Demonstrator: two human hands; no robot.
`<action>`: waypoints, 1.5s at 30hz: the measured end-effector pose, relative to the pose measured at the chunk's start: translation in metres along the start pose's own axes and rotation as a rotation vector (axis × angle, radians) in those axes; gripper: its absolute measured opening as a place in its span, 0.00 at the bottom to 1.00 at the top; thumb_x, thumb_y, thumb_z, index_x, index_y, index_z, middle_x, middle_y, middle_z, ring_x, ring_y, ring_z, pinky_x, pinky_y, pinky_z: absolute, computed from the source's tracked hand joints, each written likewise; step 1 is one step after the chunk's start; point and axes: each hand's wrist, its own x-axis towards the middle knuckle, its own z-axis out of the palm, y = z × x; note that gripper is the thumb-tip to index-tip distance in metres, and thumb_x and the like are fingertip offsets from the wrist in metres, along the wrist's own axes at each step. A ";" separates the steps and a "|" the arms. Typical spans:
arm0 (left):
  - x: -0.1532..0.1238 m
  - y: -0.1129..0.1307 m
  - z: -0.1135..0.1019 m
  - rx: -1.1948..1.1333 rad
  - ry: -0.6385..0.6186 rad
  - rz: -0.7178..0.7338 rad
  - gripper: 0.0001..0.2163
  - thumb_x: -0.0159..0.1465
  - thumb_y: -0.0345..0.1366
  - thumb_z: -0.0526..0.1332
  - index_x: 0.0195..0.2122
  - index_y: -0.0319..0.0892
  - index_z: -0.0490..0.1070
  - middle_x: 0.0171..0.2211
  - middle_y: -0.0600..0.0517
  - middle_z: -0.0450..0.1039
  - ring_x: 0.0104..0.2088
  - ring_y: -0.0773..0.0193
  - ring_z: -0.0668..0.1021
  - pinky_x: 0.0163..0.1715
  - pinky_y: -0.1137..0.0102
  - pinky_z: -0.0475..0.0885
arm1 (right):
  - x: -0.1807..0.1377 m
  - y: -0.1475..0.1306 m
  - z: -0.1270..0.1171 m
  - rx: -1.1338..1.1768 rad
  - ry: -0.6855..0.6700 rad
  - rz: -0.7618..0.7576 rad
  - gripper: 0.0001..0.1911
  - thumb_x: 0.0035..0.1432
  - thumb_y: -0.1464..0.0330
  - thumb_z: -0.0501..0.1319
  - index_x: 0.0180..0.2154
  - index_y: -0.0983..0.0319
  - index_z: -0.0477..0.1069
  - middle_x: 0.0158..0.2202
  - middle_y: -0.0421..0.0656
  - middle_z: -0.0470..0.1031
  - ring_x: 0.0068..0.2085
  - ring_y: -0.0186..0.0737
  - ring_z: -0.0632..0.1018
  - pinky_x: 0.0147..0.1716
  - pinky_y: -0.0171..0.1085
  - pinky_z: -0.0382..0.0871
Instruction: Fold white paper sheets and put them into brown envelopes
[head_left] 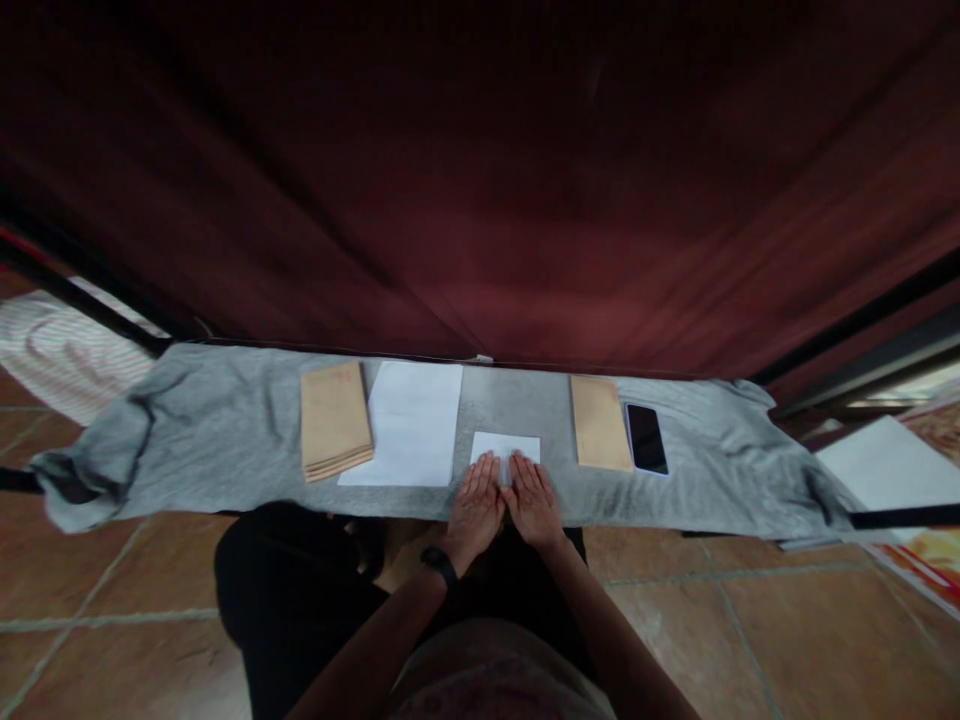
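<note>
Grey cloth [225, 430] carries one stack of brown envelopes [334, 410], which I cannot count exactly, one large white sheet [416, 425], one small white paper [506, 441], one single envelope [601, 425] and one phone [647, 440]. The small paper lies in the middle, near the front edge, with bare cloth at both its sides. On it, the left hand [478, 505] and right hand [534, 505] rest flat, palms down, fingers straight and narrowly spaced, thumbs close together.
</note>
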 end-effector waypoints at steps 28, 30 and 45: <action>0.066 0.025 0.017 -0.155 -0.055 0.086 0.25 0.74 0.42 0.43 0.68 0.35 0.55 0.70 0.42 0.55 0.71 0.58 0.55 0.69 0.56 0.52 | -0.019 0.029 -0.007 -0.108 0.005 -0.047 0.27 0.69 0.73 0.46 0.67 0.67 0.58 0.69 0.54 0.59 0.70 0.50 0.58 0.67 0.55 0.54; 0.064 0.014 0.015 -0.121 -0.047 0.064 0.26 0.74 0.42 0.45 0.68 0.32 0.54 0.70 0.40 0.54 0.71 0.57 0.54 0.69 0.56 0.52 | -0.018 0.029 -0.008 -0.100 0.012 -0.026 0.26 0.71 0.70 0.46 0.67 0.67 0.59 0.69 0.53 0.59 0.70 0.50 0.58 0.67 0.54 0.53; 0.041 -0.013 0.010 -0.030 -0.018 -0.074 0.28 0.68 0.31 0.47 0.70 0.32 0.50 0.70 0.38 0.52 0.71 0.52 0.52 0.68 0.52 0.53 | 0.027 0.008 -0.001 0.027 -0.029 -0.001 0.26 0.72 0.65 0.46 0.67 0.66 0.57 0.68 0.52 0.61 0.69 0.46 0.61 0.67 0.52 0.54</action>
